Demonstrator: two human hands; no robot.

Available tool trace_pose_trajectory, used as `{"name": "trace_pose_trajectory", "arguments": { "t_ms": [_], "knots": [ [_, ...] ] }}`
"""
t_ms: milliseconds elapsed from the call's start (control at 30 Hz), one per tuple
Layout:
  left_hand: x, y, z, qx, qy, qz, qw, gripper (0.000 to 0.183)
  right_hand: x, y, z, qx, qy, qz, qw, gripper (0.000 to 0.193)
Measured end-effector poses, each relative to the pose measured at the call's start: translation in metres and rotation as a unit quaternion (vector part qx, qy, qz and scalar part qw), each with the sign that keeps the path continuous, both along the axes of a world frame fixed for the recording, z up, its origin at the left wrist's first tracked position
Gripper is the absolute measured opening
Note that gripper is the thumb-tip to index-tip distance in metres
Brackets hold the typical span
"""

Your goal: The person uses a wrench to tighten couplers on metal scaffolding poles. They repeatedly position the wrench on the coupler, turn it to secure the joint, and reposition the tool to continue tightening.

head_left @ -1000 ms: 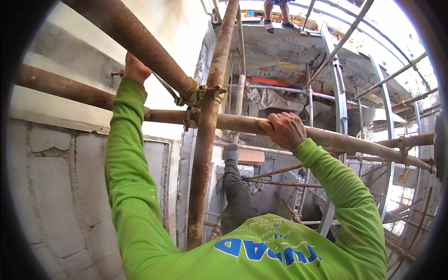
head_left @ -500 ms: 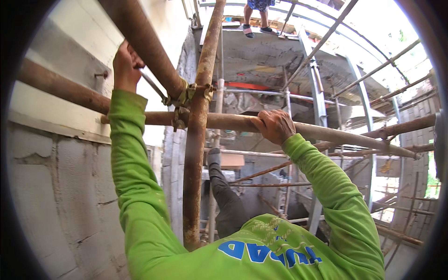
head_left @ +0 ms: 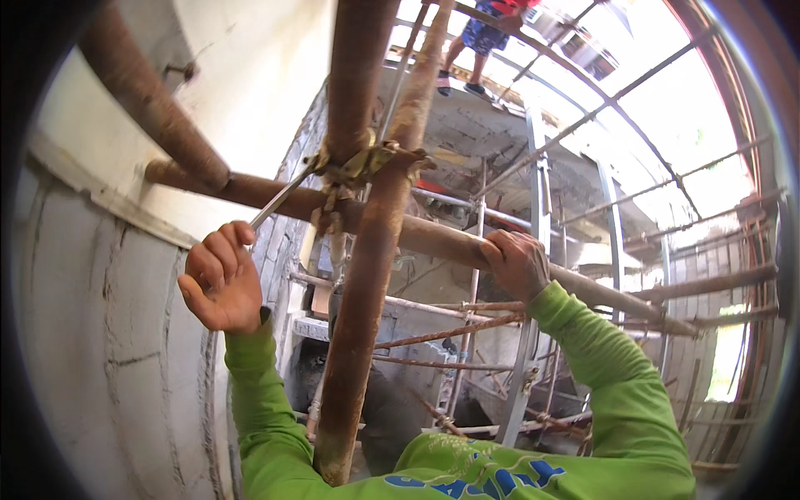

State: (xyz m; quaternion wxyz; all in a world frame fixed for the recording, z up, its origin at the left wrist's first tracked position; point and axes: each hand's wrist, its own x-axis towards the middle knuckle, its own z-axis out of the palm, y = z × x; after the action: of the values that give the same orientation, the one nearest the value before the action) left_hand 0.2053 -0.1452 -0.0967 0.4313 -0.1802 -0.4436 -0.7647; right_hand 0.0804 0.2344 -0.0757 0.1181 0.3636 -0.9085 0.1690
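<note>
A slim metal wrench point(head_left: 282, 197) runs down from a rusty scaffold coupler point(head_left: 367, 164) to the curled fingers of my left hand point(head_left: 223, 279). That hand is turned palm toward me, its thumb apart, and the handle's end is hidden at the fingers. The coupler sits where a rusty upright pipe point(head_left: 362, 333) crosses a long horizontal pipe point(head_left: 446, 242). Right of the crossing, my right hand point(head_left: 518, 265) is wrapped over the horizontal pipe.
A grey block wall point(head_left: 125, 333) rises close on the left, with a cream wall point(head_left: 250, 67) above it. Scaffold pipes and a metal upright point(head_left: 533, 183) fill the right side. A person in blue shorts point(head_left: 483, 37) stands on a ledge above.
My left hand has come down from above the horizontal pipe to below it, and the wrench has swung down with it. My right hand stays on the pipe. The view has tilted.
</note>
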Motion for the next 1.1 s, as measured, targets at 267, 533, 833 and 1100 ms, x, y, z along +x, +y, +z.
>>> {"name": "trace_pose_trajectory", "arguments": {
  "t_ms": [267,533,833,1100],
  "knots": [
    [-0.022,0.003,0.033,0.194,-0.018,0.018,0.981,0.048,-0.003,0.011,-0.002,0.041,-0.047,-0.006,0.998,0.027],
    [-0.036,0.006,0.081,0.313,-0.128,0.174,0.925,0.045,-0.004,0.005,-0.002,-0.022,-0.018,0.019,0.999,0.034],
    [-0.089,-0.021,0.154,0.065,-0.289,0.198,0.934,0.046,-0.003,0.010,-0.003,-0.028,-0.027,0.005,0.999,0.037],
    [-0.172,-0.022,0.192,-0.015,-0.457,0.100,0.884,0.042,-0.003,0.011,-0.006,-0.027,-0.029,-0.004,0.999,0.041]
  ]
}}
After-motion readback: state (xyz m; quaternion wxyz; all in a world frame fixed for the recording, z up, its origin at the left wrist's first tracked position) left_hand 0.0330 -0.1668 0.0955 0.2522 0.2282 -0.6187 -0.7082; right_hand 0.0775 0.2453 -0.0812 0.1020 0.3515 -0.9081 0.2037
